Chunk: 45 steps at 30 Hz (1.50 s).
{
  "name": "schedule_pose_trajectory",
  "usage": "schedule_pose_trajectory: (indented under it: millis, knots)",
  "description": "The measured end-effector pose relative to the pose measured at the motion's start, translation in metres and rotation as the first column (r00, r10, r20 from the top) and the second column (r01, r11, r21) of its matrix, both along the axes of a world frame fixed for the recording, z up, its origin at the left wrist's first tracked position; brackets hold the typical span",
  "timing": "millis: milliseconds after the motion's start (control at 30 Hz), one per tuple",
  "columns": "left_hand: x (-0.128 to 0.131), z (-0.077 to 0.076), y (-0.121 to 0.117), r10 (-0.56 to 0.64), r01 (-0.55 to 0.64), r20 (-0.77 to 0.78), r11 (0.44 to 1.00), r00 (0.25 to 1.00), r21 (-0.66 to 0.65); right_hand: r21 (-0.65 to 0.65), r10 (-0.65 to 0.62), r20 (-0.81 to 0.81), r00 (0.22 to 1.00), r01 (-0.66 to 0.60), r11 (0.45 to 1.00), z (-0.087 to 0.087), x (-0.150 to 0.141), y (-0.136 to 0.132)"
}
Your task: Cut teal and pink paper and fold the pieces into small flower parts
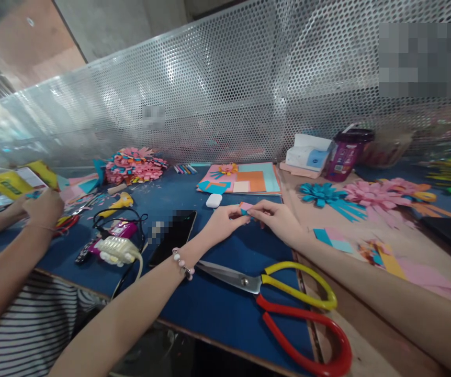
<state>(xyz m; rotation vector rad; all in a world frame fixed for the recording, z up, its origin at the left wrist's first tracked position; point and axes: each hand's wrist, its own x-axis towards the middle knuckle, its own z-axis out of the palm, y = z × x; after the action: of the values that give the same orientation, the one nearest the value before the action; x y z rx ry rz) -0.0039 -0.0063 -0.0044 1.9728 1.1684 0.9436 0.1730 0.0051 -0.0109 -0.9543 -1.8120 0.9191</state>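
Note:
Between my two hands is a small piece of coloured paper [245, 208], pink and blue with an orange edge. My left hand [225, 222] pinches its left side, and a beaded bracelet circles that wrist. From the other side, the fingers of my right hand [274, 220] close on the paper's right edge. Large scissors [255, 283] with one yellow and one red handle lie open on the blue tabletop, below my hands. A white earphone case [213, 200] sits just beyond my left hand, and a dark phone [174, 235] lies left of it.
Coloured sheets [257, 180] are stacked ahead. Paper flowers [319, 193] and strips lie at right, near a purple cup [347, 154] and tissue pack [307, 154]. Cables, a yellow glue gun [117, 204] and a flower pile [135, 166] are left. A co-worker's hands [43, 207] work at far left.

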Motion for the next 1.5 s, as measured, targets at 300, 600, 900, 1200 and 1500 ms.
schedule_pose_trajectory:
  millis: [300, 600, 900, 1200, 1500]
  knots:
    - [-0.001, -0.002, 0.001, 0.007, 0.003, 0.117, 0.996, 0.993, -0.091, 0.031, -0.048, 0.01, 0.999, 0.048, 0.998, 0.002, -0.004, -0.005]
    - [0.0, -0.002, 0.002, 0.03, 0.012, 0.198, 0.978, 0.98, -0.209, 0.207, -0.075, 0.061, 0.995, 0.061, 0.976, -0.005, -0.004, -0.001]
    - [0.003, 0.002, -0.001, 0.118, -0.034, 0.288, 0.959, 0.95, -0.28, 0.44, -0.171, 0.077, 0.982, 0.12, 0.89, -0.005, -0.008, -0.006]
    - [0.004, 0.003, -0.002, 0.095, -0.043, 0.221, 0.973, 0.971, -0.228, 0.387, -0.187, 0.087, 0.978, 0.14, 0.911, -0.006, -0.007, -0.003]
    - [0.005, 0.001, -0.002, 0.092, 0.005, 0.298, 0.951, 0.95, -0.308, 0.608, -0.365, 0.212, 0.906, 0.17, 0.776, -0.011, -0.008, -0.007]
